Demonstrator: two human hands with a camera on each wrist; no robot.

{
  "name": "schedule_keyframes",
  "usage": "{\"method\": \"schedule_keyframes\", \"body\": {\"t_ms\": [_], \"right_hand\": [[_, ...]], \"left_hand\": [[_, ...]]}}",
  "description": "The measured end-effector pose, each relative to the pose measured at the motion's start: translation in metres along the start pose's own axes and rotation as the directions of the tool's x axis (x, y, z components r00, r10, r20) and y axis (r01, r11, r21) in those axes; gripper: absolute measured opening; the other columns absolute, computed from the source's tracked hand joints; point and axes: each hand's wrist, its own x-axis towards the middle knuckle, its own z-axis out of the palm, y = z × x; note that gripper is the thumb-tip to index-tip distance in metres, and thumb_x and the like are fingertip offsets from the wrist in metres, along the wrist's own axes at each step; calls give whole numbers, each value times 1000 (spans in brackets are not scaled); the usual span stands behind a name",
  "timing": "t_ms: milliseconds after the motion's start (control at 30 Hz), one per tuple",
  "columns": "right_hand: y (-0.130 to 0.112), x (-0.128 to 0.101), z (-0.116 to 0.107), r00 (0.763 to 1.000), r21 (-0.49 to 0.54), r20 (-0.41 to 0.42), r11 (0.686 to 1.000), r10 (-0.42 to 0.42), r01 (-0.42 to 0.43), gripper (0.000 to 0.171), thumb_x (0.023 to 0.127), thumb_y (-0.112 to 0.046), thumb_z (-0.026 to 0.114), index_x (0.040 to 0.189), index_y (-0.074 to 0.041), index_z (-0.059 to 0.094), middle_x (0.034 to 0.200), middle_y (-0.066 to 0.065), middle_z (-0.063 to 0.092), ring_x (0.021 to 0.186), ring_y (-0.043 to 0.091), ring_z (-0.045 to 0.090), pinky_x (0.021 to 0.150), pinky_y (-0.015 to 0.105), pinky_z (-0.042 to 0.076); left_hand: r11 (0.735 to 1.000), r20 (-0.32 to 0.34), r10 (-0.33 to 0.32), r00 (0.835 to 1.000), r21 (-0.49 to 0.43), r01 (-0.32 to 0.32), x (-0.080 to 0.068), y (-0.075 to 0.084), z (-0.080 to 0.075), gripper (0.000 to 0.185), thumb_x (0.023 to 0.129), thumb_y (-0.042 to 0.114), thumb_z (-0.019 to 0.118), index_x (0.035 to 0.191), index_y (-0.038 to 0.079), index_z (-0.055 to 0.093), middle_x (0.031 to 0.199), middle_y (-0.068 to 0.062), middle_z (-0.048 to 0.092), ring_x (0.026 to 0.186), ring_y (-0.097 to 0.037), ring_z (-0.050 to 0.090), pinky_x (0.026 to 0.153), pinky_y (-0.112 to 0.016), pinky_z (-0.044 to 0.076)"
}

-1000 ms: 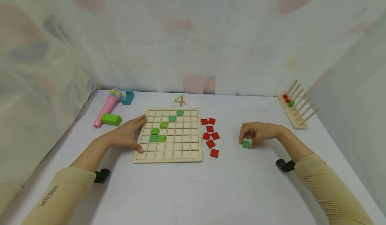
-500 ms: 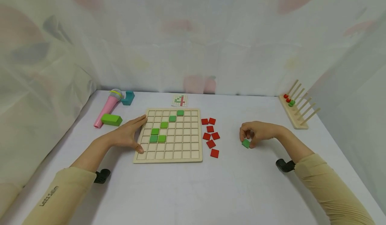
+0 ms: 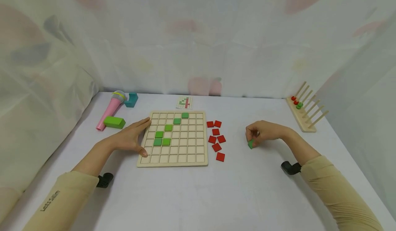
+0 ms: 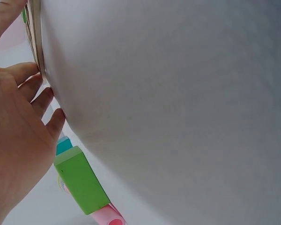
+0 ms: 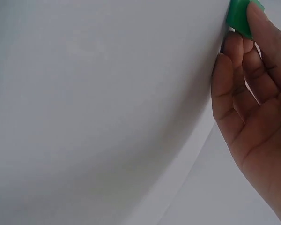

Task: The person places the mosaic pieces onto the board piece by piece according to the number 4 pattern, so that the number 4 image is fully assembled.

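The right hand pinches a small green square wooden tile between thumb and fingers, tipped on edge just off the white surface, well to the right of the gridded wooden board. The tile looks light, stiff and smooth, best held by opposite edges. The left hand, fingers straight, rests against the board's left edge; scattered red square tiles lie between tile and board, with open room above them.

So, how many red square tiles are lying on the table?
7, all loose right of the wooden grid board: two at the top, then, and nearest. None seems hidden.
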Motion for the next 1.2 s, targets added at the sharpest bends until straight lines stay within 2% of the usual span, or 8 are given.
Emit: {"method": "schedule_keyframes", "body": {"t_ms": [133, 400, 700, 967, 1200], "right_hand": [[-2, 3, -2, 1000, 13, 2, 1000, 6, -6, 15, 78, -5, 75, 90, -7, 67, 89, 7, 67, 80, 14, 56, 74, 23, 49], [-18, 17, -6, 1000, 35, -20, 999, 17, -17, 20, 84, -7, 72, 103, -11, 73, 88, 4, 65, 84, 16, 56, 75, 24, 48], [-43, 46, 3, 998, 41, -64, 999, 0, 3, 19, 85, -11, 73, 104, -13, 74, 93, 2, 68, 87, 18, 59, 80, 30, 51], [-69, 75, 13, 995, 50, -94, 998, -39, 44, 19, 87, -12, 71, 105, -13, 75, 89, 1, 68, 85, 17, 60, 77, 30, 50], [-91, 100, 25, 994, 76, -81, 994, -77, 83, 19, 89, -12, 66, 106, -13, 74, 85, -1, 68, 78, 15, 61, 73, 29, 50]], "left_hand": [[1000, 0, 5, 1000, 0, -5, 0, -1, 0, 137, 56, 58, 88, 157, -2, 17, 167, -20, 11, 151, -48, 15, 118, -66, 21], [1000, 2, 9, 1000, -10, -9, 0, 0, 1, 137, 57, 57, 89, 157, -2, 16, 167, -20, 11, 151, -48, 15, 118, -67, 21], [1000, -4, 13, 1000, -9, -14, 0, 0, 1, 136, 57, 56, 89, 156, -3, 17, 166, -21, 12, 150, -49, 16, 117, -67, 22], [1000, 3, 9, 1000, -1, -9, 0, 0, 0, 136, 57, 56, 89, 156, -3, 16, 167, -21, 11, 151, -49, 16, 118, -67, 21], [1000, -3, 17, 1000, -1, -17, 0, 1, 0, 137, 56, 57, 89, 156, -4, 17, 166, -23, 12, 150, -49, 16, 118, -67, 21]]}}
